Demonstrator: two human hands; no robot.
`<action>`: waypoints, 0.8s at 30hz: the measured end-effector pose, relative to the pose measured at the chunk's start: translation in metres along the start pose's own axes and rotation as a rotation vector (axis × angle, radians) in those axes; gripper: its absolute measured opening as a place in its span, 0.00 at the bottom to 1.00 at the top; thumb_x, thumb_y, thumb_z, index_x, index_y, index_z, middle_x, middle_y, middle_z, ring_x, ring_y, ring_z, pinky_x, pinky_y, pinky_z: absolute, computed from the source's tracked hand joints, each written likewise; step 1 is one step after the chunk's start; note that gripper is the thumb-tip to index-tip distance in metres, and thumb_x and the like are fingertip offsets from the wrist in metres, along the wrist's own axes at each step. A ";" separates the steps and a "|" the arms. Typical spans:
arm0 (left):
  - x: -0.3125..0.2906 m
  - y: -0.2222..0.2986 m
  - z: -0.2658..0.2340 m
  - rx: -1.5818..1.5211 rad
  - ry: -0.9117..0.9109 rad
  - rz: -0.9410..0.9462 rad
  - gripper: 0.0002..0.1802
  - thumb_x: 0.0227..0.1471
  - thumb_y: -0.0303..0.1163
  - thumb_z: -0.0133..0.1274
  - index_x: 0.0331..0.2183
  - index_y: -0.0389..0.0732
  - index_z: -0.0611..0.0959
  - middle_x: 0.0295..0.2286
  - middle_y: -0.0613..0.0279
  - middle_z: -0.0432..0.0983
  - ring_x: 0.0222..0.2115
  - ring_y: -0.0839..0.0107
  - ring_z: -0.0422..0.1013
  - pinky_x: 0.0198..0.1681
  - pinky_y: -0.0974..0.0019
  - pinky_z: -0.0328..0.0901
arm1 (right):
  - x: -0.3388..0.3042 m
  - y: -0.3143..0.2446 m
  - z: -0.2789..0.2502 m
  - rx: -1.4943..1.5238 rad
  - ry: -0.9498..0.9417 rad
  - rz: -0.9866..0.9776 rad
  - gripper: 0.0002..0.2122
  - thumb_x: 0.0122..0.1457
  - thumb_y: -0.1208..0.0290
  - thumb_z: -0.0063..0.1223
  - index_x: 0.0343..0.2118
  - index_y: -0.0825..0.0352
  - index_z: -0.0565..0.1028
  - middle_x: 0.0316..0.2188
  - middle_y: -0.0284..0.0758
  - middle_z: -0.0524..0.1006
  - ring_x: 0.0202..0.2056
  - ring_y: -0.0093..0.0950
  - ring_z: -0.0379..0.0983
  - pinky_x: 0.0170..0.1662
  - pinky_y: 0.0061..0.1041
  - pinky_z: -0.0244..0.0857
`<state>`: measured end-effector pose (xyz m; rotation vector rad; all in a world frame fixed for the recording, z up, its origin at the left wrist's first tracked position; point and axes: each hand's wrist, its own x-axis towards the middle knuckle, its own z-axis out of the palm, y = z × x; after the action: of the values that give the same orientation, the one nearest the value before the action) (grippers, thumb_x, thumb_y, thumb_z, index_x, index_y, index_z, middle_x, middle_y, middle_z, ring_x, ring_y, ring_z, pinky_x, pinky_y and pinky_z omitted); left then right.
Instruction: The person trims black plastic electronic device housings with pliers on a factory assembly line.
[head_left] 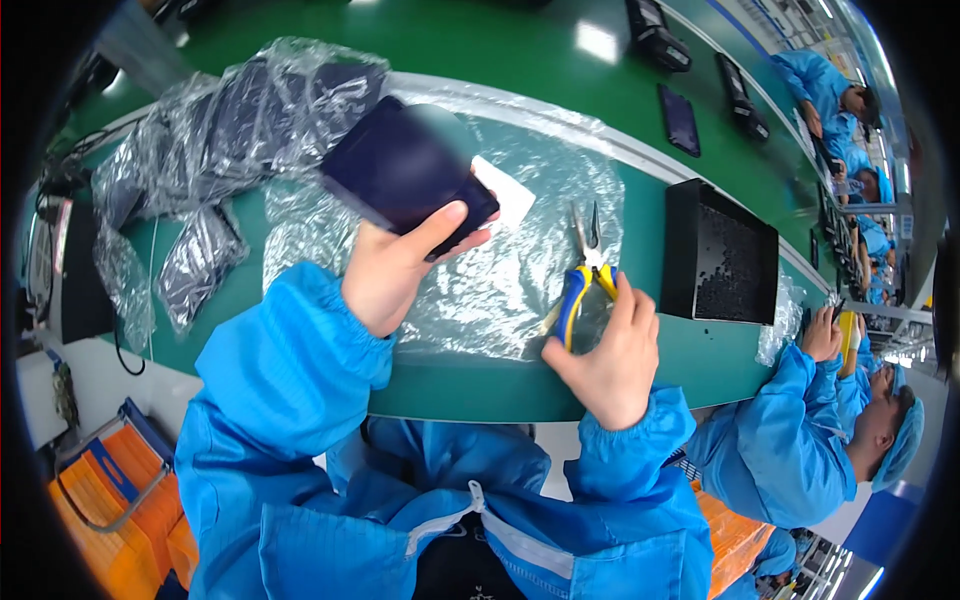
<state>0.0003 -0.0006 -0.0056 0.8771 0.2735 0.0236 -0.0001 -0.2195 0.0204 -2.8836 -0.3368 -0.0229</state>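
My left hand (405,262) grips a dark, flat rectangular device (385,160) by its near right end, with the thumb on top. A white card or sheet (507,193) shows just behind that device; whether my fingers touch it is hidden. At the right, my right hand (615,358) is closed around the handles of long-nosed pliers (594,255), thumb by the blue grip and fingers over the yellow one. The pliers' jaws are apart and point away from me. Below both hands lies a clear plastic bag (455,315) on the green mat.
Several dark devices in clear bags (260,115) are heaped at the far left. A black open tray (735,260) stands right of the pliers. Beyond a pale rail, more handheld devices (680,120) rest on a green surface. A co-worker in blue (790,440) sits close at the right.
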 end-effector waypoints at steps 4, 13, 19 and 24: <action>0.001 -0.001 -0.001 0.023 -0.045 0.000 0.21 0.53 0.26 0.46 0.49 0.32 0.65 0.41 0.49 0.71 0.43 0.58 0.69 0.44 0.61 0.68 | 0.009 -0.004 0.012 0.119 0.088 0.118 0.32 0.33 0.67 0.60 0.44 0.72 0.63 0.40 0.45 0.65 0.40 0.44 0.67 0.40 0.36 0.65; -0.004 0.000 -0.004 -0.098 -0.025 -0.073 0.13 0.51 0.26 0.50 0.41 0.34 0.74 0.37 0.56 0.74 0.39 0.65 0.72 0.40 0.64 0.70 | 0.001 -0.020 0.000 0.313 0.304 -0.331 0.27 0.30 0.75 0.64 0.40 0.71 0.69 0.37 0.42 0.67 0.33 0.37 0.72 0.35 0.28 0.68; -0.002 -0.002 -0.005 -0.082 -0.045 -0.073 0.14 0.52 0.26 0.49 0.42 0.35 0.73 0.37 0.58 0.73 0.38 0.67 0.71 0.42 0.62 0.70 | 0.006 -0.015 0.004 0.258 0.292 -0.385 0.26 0.31 0.75 0.64 0.40 0.69 0.72 0.36 0.41 0.68 0.32 0.37 0.72 0.33 0.29 0.69; -0.002 0.000 -0.006 -0.032 -0.063 -0.075 0.16 0.53 0.27 0.48 0.45 0.36 0.71 0.39 0.58 0.72 0.40 0.66 0.71 0.43 0.59 0.69 | 0.008 -0.013 0.005 0.226 0.258 -0.389 0.28 0.30 0.76 0.63 0.42 0.68 0.72 0.36 0.41 0.68 0.32 0.37 0.72 0.33 0.30 0.69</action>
<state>-0.0033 0.0033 -0.0087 0.8341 0.2462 -0.0690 0.0044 -0.2046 0.0191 -2.5111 -0.7851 -0.3923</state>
